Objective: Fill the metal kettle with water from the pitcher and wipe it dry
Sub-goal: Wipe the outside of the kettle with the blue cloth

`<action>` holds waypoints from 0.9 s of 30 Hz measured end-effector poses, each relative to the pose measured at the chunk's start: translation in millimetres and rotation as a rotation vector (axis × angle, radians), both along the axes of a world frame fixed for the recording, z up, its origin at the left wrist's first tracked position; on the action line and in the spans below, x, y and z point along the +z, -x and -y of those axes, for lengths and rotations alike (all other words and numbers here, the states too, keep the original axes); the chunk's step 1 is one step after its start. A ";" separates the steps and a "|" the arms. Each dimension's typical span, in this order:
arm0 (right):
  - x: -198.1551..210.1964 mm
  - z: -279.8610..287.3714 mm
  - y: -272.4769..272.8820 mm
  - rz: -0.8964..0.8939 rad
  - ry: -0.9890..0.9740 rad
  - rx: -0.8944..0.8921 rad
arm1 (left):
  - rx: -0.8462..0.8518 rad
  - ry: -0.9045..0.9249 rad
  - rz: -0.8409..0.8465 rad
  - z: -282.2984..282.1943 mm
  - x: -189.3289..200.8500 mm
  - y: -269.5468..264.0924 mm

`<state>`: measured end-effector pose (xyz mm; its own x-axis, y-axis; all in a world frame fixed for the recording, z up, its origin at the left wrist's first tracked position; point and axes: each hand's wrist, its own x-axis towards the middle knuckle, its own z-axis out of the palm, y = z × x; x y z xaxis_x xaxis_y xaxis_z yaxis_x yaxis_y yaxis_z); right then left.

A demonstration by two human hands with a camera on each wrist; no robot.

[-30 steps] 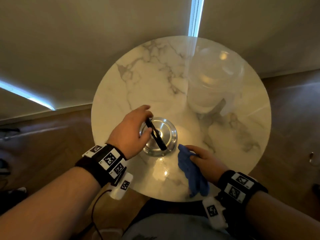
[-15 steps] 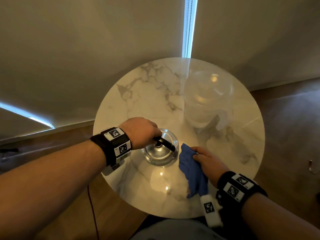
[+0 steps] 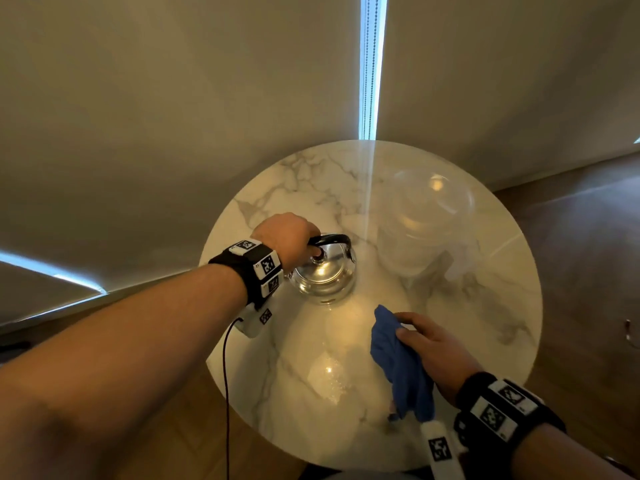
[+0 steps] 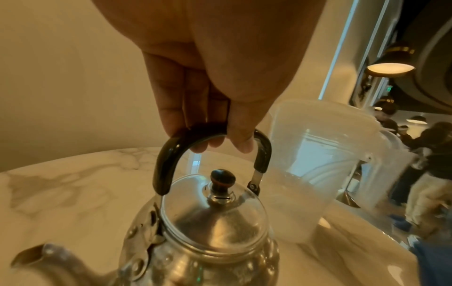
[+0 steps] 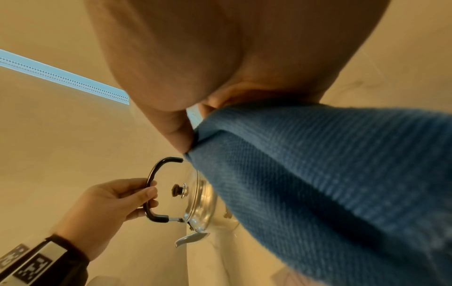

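Kettle (image 3: 323, 277): shiny dimpled metal, arched handle

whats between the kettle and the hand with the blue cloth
Nothing: in the head view only bare marble table, with a bright glare, separates the kettle from the right hand holding the blue cloth.

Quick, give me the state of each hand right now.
Left hand: closed, fingers curled round the kettle's black handle.
Right hand: closed, gripping the blue cloth.
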<state>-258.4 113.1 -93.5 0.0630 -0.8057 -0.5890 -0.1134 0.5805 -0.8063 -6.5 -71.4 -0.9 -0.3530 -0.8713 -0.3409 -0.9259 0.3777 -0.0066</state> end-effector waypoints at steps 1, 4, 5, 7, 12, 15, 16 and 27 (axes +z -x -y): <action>1.2 0.1 -3.2 0.007 0.006 -0.001 | 0.015 0.003 -0.011 3.1 -0.9 -1.3; 1.0 -0.2 -11.4 -0.021 0.040 -0.009 | 0.028 -0.006 -0.024 7.5 -2.8 -1.6; 0.1 -0.6 -14.0 -0.025 0.046 -0.009 | 0.032 -0.007 -0.028 7.7 -2.1 -1.4; -1.6 -1.0 -16.9 -0.012 0.053 0.000 | 0.049 0.016 -0.067 3.7 -1.2 -3.7; 6.7 -3.1 -15.6 -0.094 0.095 0.088 | 0.174 0.177 -0.642 -58.1 -17.0 2.5; 13.0 -9.3 -10.5 0.058 0.120 -0.065 | 0.312 -0.337 -0.893 -107.1 -38.6 32.9; 11.6 -12.7 -4.6 0.122 0.116 -0.125 | 0.363 -0.532 -0.960 -117.2 -45.0 44.2; -17.5 -41.7 114.4 -0.128 0.135 -0.144 | 0.342 -0.450 -0.887 -146.9 -85.6 170.0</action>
